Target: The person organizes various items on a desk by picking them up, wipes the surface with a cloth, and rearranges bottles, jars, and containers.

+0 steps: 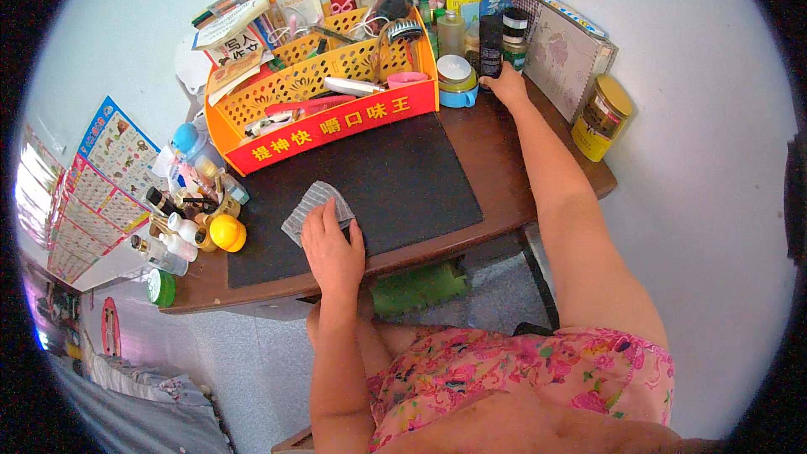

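My left hand (330, 240) rests on a grey striped cloth (313, 200), which it presses and grips against the black desk mat (420, 181). The cloth's far end sticks out past my fingers. At the back right of the desk, my right hand (508, 86) is closed around the lower part of a tall black bottle (490, 44), which stands upright; some of my fingertips are hidden behind it. Beside that hand sits a blue-and-yellow round container (457, 94) with a white-lidded jar (454, 69) next to it.
A yellow perforated rack (319, 136) full of small items spans the back. Bottles and a yellow round object (228, 234) crowd the left. A gold-lidded can (603, 118) stands at the right edge beside a spiral-bound book (565, 57). A green-lidded tub (160, 287) sits at the front left corner.
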Available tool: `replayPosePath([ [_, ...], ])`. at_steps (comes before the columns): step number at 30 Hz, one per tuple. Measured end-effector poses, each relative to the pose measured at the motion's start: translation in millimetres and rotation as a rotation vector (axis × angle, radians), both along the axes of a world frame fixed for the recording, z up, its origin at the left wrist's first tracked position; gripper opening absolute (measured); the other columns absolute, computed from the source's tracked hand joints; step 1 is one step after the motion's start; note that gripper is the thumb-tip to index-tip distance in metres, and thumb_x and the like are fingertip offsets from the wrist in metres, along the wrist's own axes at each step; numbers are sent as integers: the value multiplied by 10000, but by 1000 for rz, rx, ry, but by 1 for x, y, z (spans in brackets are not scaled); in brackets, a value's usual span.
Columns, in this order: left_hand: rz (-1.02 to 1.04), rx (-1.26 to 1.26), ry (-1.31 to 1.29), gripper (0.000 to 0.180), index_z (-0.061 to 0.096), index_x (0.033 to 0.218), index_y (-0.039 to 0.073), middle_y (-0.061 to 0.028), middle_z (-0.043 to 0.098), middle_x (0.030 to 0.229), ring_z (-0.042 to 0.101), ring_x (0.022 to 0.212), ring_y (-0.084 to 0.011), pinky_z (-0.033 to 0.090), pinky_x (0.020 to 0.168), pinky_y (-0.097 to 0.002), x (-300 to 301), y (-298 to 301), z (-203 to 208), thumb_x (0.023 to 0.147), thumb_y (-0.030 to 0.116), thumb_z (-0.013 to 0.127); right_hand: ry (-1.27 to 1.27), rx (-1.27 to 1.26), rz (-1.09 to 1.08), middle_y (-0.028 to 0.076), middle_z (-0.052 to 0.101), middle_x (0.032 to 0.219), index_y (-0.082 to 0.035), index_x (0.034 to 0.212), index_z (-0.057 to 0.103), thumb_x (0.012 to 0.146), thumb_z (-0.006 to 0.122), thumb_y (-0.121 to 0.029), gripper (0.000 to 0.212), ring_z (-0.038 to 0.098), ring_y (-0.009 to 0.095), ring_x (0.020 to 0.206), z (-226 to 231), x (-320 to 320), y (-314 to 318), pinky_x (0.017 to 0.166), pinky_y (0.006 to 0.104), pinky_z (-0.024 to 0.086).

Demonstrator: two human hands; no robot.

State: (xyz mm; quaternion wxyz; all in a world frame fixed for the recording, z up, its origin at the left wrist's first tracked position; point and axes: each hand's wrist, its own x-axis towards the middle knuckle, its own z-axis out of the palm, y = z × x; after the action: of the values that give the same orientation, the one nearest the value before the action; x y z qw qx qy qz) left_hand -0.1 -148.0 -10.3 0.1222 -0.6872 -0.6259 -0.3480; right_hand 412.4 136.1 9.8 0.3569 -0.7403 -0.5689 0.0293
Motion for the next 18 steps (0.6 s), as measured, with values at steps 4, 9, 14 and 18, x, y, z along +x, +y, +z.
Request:
replayPosePath([
  [4,-20,-27,-35,507,571,1333,5,-201,572,1307,521,1258,-392,394,1089,-491,3,3,-1,874,153,727,-62,64,-62,278,690,1169,25,1298,573,811,826,-386,685,664,415,1121,-10,8,-2,956,501,532],
  [9,-3,-31,-28,503,575,1328,2,-208,571,1302,524,1250,-399,397,1086,-493,-1,0,0,869,143,724,-21,34,-104,259,698,1151,-24,1291,592,812,822,-339,618,665,415,1109,-6,-11,-9,948,518,531],
  [14,-15,-25,-33,481,581,1313,2,-217,595,1271,546,1197,-409,436,1041,-485,-2,0,0,880,162,718,80,2,-34,227,712,1148,-25,1335,577,830,792,-286,607,663,413,1119,-15,-5,-2,951,514,527],
  [18,-16,-11,-34,478,581,1309,5,-218,595,1279,545,1201,-411,430,1048,-494,-2,-1,-1,878,159,716,154,62,46,224,713,1146,-4,1350,560,846,758,-245,592,656,416,1136,-27,5,-2,956,502,525],
])
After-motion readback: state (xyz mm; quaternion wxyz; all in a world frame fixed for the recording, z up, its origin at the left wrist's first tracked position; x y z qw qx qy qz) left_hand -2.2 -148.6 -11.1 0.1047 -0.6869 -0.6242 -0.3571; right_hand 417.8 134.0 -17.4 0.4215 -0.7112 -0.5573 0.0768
